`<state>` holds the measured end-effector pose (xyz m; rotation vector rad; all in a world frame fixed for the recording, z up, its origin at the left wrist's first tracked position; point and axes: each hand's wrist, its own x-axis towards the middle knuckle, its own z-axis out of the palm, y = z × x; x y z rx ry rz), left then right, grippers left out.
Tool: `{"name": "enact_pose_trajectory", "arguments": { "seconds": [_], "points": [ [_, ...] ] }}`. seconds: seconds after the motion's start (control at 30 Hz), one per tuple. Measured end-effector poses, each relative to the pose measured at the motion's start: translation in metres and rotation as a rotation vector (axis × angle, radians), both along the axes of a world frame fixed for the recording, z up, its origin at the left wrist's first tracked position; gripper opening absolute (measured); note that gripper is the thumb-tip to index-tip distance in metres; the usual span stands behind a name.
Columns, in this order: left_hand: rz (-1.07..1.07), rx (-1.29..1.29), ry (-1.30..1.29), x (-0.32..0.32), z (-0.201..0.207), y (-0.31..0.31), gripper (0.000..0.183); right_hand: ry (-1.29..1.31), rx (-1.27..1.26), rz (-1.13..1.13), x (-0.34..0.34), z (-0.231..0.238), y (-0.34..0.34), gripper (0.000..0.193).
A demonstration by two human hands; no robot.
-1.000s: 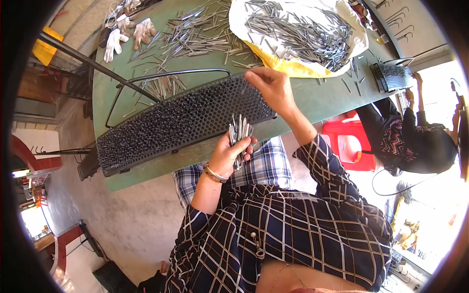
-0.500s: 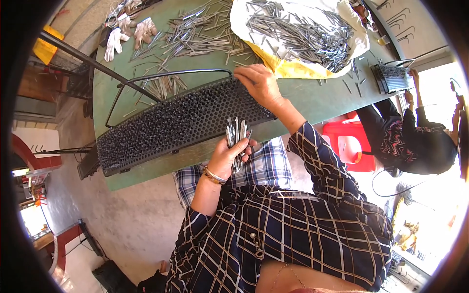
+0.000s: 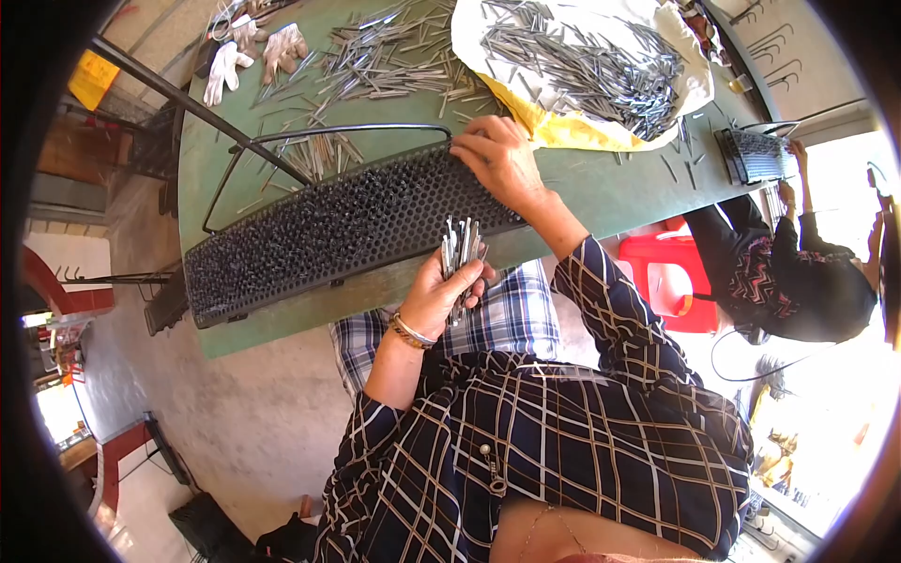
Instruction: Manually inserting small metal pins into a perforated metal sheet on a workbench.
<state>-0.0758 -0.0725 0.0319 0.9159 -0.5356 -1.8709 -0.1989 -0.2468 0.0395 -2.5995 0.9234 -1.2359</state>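
Note:
A bunch of thin grey metal strips stands up out of my left hand, whose fingers are wrapped round it. Just beyond it lies a long black perforated rack, slanting along the table's near edge. Dark pieces fill the rack's holes over the left and middle; bare holes show toward its right end. My right hand is at the far edge of that right part, fingers bent and pressed together over the holes. Whatever its fingertips hold, if anything, is hidden.
More strips lie loose on the green table and heaped in a white-and-yellow sack. Gloves lie at the far left. A metal bar crosses the rack's left side. At right, another person works at a similar rack near a red stool.
The view has shifted slightly. My right hand stays over the rack's right part with its fingers a little more curled, and my left hand still holds the strips.

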Motion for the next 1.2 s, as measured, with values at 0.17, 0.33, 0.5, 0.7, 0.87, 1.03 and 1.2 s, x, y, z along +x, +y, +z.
{"name": "enact_pose_trajectory", "arguments": {
  "seconds": [0.17, 0.33, 0.5, 0.7, 0.87, 1.03, 1.2],
  "points": [
    [-0.001, -0.055, -0.036, -0.004, 0.01, -0.005, 0.028, -0.089, 0.553, 0.146, -0.016, 0.026, 0.02, 0.021],
    [-0.028, -0.1, -0.072, -0.003, 0.011, -0.008, 0.023, -0.033, 1.219, 0.374, -0.018, 0.036, 0.045, 0.026],
    [-0.032, -0.034, -0.063, -0.004, 0.004, -0.006, 0.025, -0.27, 1.07, 0.214, -0.024, 0.036, 0.031, 0.024],
    [-0.041, -0.021, -0.046, -0.007, 0.002, -0.006, 0.03, -0.272, 0.666, -0.059, -0.034, 0.03, -0.007, 0.019],
    [-0.036, 0.013, -0.044, -0.008, 0.001, -0.005, 0.03, -0.189, 0.365, 0.036, -0.032, 0.02, -0.019, 0.016],
    [-0.039, 0.016, -0.028, -0.007, -0.002, -0.004, 0.03, -0.128, 0.283, 0.109, -0.031, 0.026, -0.02, 0.013],
    [-0.012, 0.065, 0.019, -0.007, -0.002, -0.004, 0.027, -0.096, 0.306, 0.205, -0.032, 0.027, -0.023, 0.013]
  ]
}}
